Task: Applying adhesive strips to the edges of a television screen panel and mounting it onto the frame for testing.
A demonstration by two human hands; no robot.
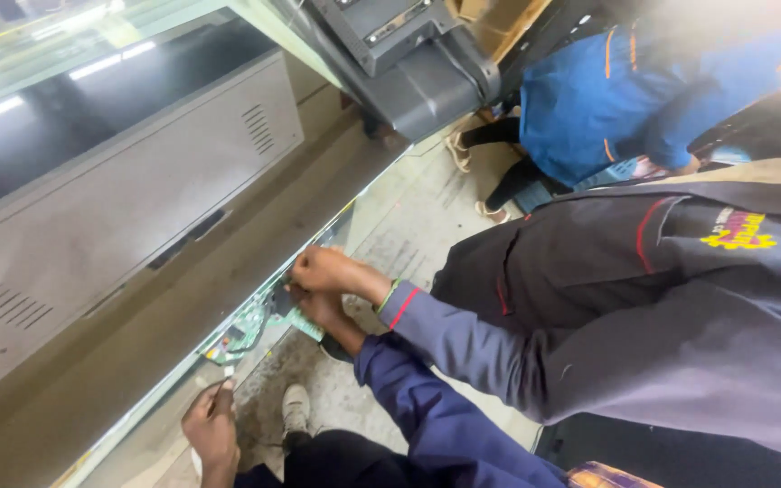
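At frame centre, the right hand seems to pinch a green circuit board beside a co-worker's hand. Lower left, the left hand rests curled on the table's edge.

Only one view: head cam is looking steeply down & tilted, w/ the floor running diagonally. It's sitting close above the wearer's own hands, left hand at bottom edge, right hand mid-frame. A co-worker's sleeve is crowding in from the right.

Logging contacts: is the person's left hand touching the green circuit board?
Apart. The head view shows the left hand low in the frame, with a clear gap between it and the green circuit board further up.
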